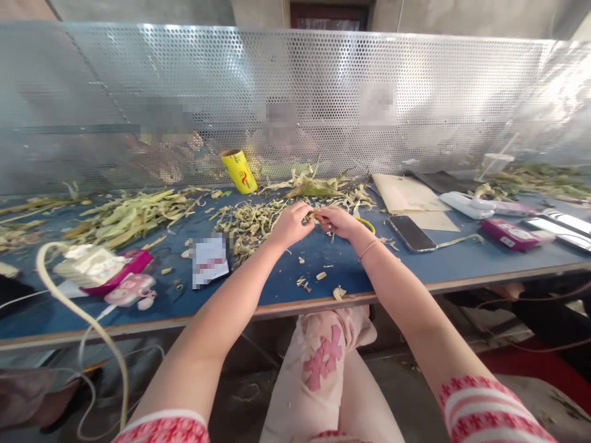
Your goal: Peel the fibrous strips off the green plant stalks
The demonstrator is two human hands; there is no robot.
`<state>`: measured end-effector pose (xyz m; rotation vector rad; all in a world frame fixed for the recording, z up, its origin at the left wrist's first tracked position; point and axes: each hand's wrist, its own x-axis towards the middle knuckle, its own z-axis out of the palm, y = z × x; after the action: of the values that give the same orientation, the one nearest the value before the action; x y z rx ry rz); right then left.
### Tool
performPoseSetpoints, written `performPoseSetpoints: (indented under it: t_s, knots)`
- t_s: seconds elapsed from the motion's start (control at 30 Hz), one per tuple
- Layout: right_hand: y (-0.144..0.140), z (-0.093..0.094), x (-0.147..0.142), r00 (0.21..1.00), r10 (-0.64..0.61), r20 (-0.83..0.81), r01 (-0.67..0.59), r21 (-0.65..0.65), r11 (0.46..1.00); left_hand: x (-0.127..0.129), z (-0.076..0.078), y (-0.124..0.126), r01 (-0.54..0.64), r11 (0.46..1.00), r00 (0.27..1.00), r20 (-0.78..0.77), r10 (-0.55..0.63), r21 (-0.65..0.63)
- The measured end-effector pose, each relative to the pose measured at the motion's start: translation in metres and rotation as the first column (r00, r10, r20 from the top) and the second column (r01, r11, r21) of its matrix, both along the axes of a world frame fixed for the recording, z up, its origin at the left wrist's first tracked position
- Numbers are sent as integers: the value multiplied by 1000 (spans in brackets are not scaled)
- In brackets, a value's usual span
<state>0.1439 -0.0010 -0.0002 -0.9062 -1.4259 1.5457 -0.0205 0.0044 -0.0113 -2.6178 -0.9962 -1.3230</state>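
Both hands, left and right, pinch a stalk between their fingers, mid-strip; next, a firm pull apart.

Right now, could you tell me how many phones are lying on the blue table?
1 for certain: a black phone lies face up right of the right hand, below the tan paper. Other flat items at the far right edge are unclear, so more may be there.

Yellow roll, phone, pink case on blue table.
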Motion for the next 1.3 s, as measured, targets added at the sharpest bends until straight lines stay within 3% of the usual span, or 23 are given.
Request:
performPoseSetpoints:
  t_s: [0.1,0.17,0.47,0.77,0.9,0.97,1.03,1.1,1.17,1.23,1.3]
  knots:
    - [1,1,0,1000,-17,25,21,-146,989,-1,-4,4,-21,1000,998,-67,22,12]
    - [3,0,1,1000,0,20,4,-176,984,-2,-4,5,-19,1000,996,-86,20,15]
    - [9,-14,10,979,203,9,-203,5,979,-2,-1,0,-47,995,996,73,54,-93]
    - [7,-13,8,993,97,62,-96,-20,995,1,-3,0,-27,997,999,35,29,-70]
    - [10,-16,2,996,41,76,-46,60,997,-2,-3,3,-13,995,999,37,17,-98]
    - [13,-16,1,983,-58,172,32,148,988,-4,-2,3,-26,992,998,61,34,-125]
    - [15,-15,3,912,-229,341,131,287,949,-5,0,3,-58,984,993,96,75,-169]
    - [18,-15,7,754,-424,502,171,474,864,-7,0,5,-92,970,981,145,127,-225]
    - [20,-18,12,577,-587,569,125,648,751,-10,-1,8,-90,951,964,213,157,-296]
    - [24,-23,18,461,-652,602,53,715,698,-14,-5,14,-45,926,943,290,163,-375]
    - [29,-28,24,414,-654,633,21,712,702,-16,-9,20,-8,896,919,350,182,-445]
